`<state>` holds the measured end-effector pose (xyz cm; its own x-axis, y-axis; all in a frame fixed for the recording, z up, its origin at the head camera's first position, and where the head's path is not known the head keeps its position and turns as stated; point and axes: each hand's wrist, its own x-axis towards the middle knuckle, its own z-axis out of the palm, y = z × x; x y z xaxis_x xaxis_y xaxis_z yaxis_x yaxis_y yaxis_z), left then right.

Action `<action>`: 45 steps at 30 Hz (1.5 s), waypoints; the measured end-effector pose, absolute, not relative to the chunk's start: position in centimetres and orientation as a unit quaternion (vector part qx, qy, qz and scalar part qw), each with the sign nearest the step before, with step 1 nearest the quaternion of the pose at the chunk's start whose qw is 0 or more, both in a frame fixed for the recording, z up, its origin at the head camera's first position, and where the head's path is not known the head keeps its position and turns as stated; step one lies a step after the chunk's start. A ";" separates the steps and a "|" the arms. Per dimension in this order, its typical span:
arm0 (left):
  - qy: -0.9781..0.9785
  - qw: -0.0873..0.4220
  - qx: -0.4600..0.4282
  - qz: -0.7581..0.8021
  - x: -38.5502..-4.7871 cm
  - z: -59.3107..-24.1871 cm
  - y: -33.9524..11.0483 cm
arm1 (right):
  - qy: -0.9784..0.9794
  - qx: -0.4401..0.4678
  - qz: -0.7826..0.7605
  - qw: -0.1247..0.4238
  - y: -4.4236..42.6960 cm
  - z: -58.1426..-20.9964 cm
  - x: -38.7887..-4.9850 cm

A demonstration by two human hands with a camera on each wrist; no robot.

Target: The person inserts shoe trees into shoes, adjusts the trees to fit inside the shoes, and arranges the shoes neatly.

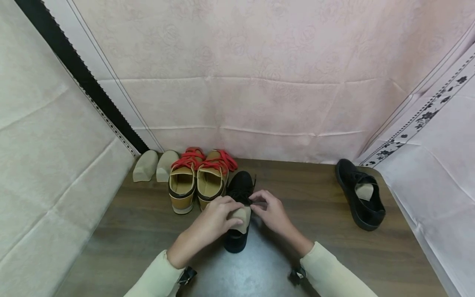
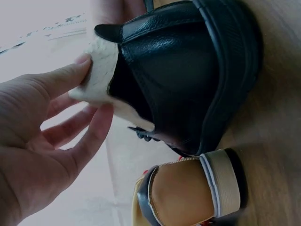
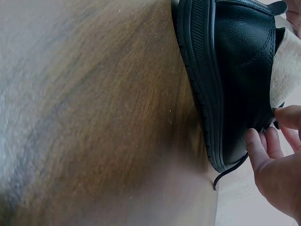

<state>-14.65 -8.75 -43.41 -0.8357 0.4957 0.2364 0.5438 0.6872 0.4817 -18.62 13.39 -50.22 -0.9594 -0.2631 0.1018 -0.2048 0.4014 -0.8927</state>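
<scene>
Black shoe (image 2: pixel 174 70) between left hand (image 1: pixel 218 216), pinching pale insert (image 1: pixel 243 218), and right hand (image 1: pixel 271 212), pinching laces (image 1: pixel 240 196). Wood-grain counter (image 1: pixel 300 189), kinda pinkish cloth wall (image 1: pixel 259 95) behind.

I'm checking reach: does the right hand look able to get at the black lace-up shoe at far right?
Probably yes: only brown wooden surface lies between the right hand and that shoe, though the hand is at the nearer black shoe.
</scene>
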 end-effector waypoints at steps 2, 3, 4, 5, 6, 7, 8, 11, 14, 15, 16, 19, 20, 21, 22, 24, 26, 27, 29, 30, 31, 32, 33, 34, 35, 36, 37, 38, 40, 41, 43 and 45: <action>-0.914 0.044 -0.285 -0.286 -14.7 -43.4 -8.8 | 0.837 -0.140 -0.528 0.028 13.4 -50.2 -18.6; -0.912 0.046 -0.286 -0.292 -14.7 -43.4 -8.9 | 0.837 -0.140 -0.529 0.028 13.4 -50.2 -18.7; -0.910 0.047 -0.284 -0.298 -14.7 -43.4 -8.9 | 0.837 -0.140 -0.529 0.029 13.4 -50.2 -18.7; -0.909 0.049 -0.282 -0.302 -14.7 -43.4 -8.8 | 0.836 -0.140 -0.529 0.029 13.4 -50.2 -18.7; -0.909 0.051 -0.280 -0.304 -14.7 -43.5 -8.8 | 0.836 -0.140 -0.530 0.029 13.4 -50.2 -18.7; -0.910 0.053 -0.279 -0.302 -14.7 -43.6 -8.8 | 0.835 -0.141 -0.531 0.028 13.4 -50.3 -18.8; -0.911 0.055 -0.277 -0.302 -14.7 -43.7 -8.7 | 0.835 -0.141 -0.531 0.027 13.4 -50.3 -18.8; -0.914 0.059 -0.272 -0.294 -14.7 -44.0 -8.6 | 0.835 -0.142 -0.531 0.027 13.5 -50.4 -18.7; -0.916 0.063 -0.272 -0.288 -14.7 -44.1 -8.5 | 0.835 -0.141 -0.532 0.027 13.5 -50.4 -18.7; -0.917 0.064 -0.272 -0.285 -14.7 -44.2 -8.5 | 0.835 -0.141 -0.532 0.027 13.5 -50.4 -18.7; -0.917 0.065 -0.273 -0.284 -14.7 -44.3 -8.5 | 0.834 -0.141 -0.533 0.027 13.5 -50.4 -18.7; -0.919 0.070 -0.271 -0.279 -14.9 -44.5 -8.5 | 0.834 -0.141 -0.533 0.023 13.5 -50.5 -18.7; -0.919 0.073 -0.270 -0.278 -14.9 -44.6 -8.5 | 0.833 -0.142 -0.534 0.022 13.5 -50.5 -18.7; -0.919 0.075 -0.268 -0.278 -15.0 -44.7 -8.4 | 0.833 -0.142 -0.535 0.021 13.5 -50.6 -18.7; -0.920 0.076 -0.266 -0.278 -15.1 -44.7 -8.4 | 0.833 -0.142 -0.535 0.022 13.5 -50.6 -18.7; -0.922 0.078 -0.262 -0.276 -15.1 -44.9 -8.4 | 0.833 -0.141 -0.535 0.025 13.4 -50.5 -18.6; -0.923 0.077 -0.260 -0.273 -15.1 -45.1 -8.3 | 0.832 -0.141 -0.535 0.027 13.4 -50.4 -18.6; -0.924 0.076 -0.259 -0.272 -15.1 -45.1 -8.3 | 0.833 -0.141 -0.535 0.028 13.4 -50.4 -18.6; -0.925 0.077 -0.259 -0.268 -15.0 -45.2 -8.2 | 0.834 -0.140 -0.534 0.029 13.4 -50.4 -18.6; -0.925 0.078 -0.259 -0.266 -14.9 -45.2 -8.1 | 0.834 -0.140 -0.533 0.029 13.4 -50.4 -18.6; -0.926 0.080 -0.258 -0.264 -14.9 -45.2 -8.0 | 0.834 -0.140 -0.532 0.029 13.4 -50.4 -18.6; -0.926 0.082 -0.257 -0.263 -14.9 -45.2 -8.0 | 0.835 -0.141 -0.532 0.028 13.4 -50.4 -18.6; -0.927 0.084 -0.255 -0.261 -14.9 -45.3 -8.0 | 0.835 -0.141 -0.531 0.029 13.4 -50.4 -18.6; -0.928 0.085 -0.253 -0.259 -14.9 -45.3 -7.9 | 0.835 -0.141 -0.530 0.029 13.4 -50.4 -18.6; -0.929 0.085 -0.251 -0.257 -14.9 -45.3 -7.9 | 0.836 -0.141 -0.530 0.029 13.4 -50.4 -18.6; -0.930 0.085 -0.249 -0.257 -14.9 -45.4 -7.9 | 0.836 -0.142 -0.530 0.029 13.4 -50.4 -18.6; -0.930 0.085 -0.247 -0.257 -15.0 -45.4 -7.9 | 0.836 -0.142 -0.530 0.029 13.4 -50.5 -18.6; -0.931 0.085 -0.246 -0.257 -15.0 -45.5 -7.9 | 0.836 -0.142 -0.530 0.029 13.5 -50.5 -18.6; -0.931 0.086 -0.246 -0.255 -15.1 -45.6 -8.0 | 0.835 -0.142 -0.530 0.029 13.5 -50.5 -18.6; -0.931 0.088 -0.246 -0.253 -15.1 -45.7 -8.0 | 0.835 -0.141 -0.531 0.030 13.5 -50.6 -18.6; -0.931 0.092 -0.248 -0.250 -15.2 -45.9 -8.0 | 0.835 -0.140 -0.531 0.031 13.5 -50.6 -18.6; -0.932 0.097 -0.249 -0.247 -15.2 -46.1 -8.0 | 0.835 -0.139 -0.531 0.031 13.4 -50.5 -18.6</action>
